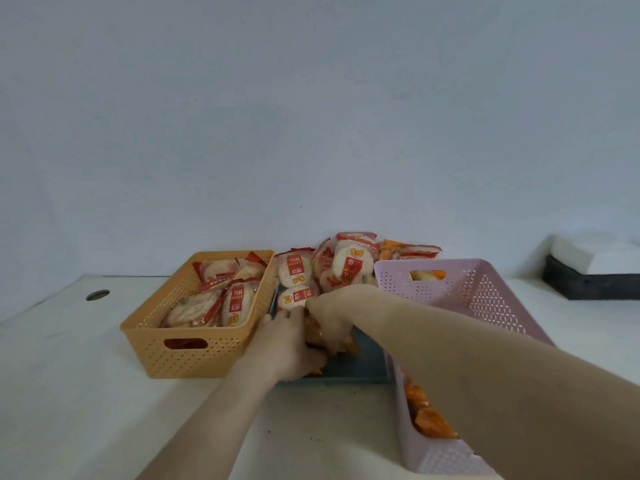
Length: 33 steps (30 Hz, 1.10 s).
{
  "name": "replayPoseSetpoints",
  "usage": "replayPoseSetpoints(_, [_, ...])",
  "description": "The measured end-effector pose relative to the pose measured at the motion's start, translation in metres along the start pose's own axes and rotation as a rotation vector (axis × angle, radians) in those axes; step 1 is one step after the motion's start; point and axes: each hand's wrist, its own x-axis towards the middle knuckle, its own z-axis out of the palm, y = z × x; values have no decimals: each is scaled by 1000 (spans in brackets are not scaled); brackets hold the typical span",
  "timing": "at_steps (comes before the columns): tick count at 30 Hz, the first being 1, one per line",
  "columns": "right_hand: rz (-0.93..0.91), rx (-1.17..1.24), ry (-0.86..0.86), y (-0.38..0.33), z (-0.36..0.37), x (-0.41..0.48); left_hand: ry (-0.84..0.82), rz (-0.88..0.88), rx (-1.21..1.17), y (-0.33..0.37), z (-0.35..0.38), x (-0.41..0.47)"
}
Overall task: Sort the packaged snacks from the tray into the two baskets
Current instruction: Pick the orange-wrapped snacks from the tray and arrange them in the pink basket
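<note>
A blue tray [363, 370] sits between an orange basket [194, 355] on the left and a pink basket [485, 292] on the right. Red-and-white rice cracker packets [349, 265] are piled at the tray's far end, and several more lie in the orange basket. Orange snack packets [429, 419] lie in the pink basket. Both hands are down in the near part of the tray. My left hand [291, 348] and my right hand [332, 320] curl around orange packets [313, 332] there; the grip is partly hidden.
A white table [86, 393] carries everything, with a round cable hole [98, 294] at the back left. A dark box topped with white foam [595, 271] stands at the far right. A plain wall rises behind.
</note>
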Motion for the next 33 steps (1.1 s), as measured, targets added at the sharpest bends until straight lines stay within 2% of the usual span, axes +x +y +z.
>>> replayPoseSetpoints(6, [23, 52, -19, 4, 2, 17, 27, 27, -70, 7, 5, -5])
replayPoseSetpoints(9, [-2, 106, -24, 8, 1, 15, 158, 48, -200, 7, -1, -13])
replayPoseSetpoints(11, [-26, 250, 21, 13, -7, 5, 259, 68, -331, 8, -9, -22])
replayPoseSetpoints(17, [-255, 934, 198, 35, -33, -59, 470, 36, -853, 15, -55, -43])
replayPoseSetpoints(20, [-353, 1163, 267, 55, -35, -88, 448, 83, -1186, 34, -73, -44])
replayPoseSetpoints(22, [-361, 1213, 319, 72, -33, -105, 386, 145, -1284, 54, -82, -43])
replayPoseSetpoints(24, [-334, 1215, 376, 92, -25, -126, 325, 201, -1253, 77, -84, -38])
replayPoseSetpoints(30, [-157, 1172, 473, 148, 22, -162, 252, 384, -808, 138, -68, -23])
replayPoseSetpoints(33, [-77, 1049, 450, 160, 44, -161, 184, 448, -765, 151, -54, -12])
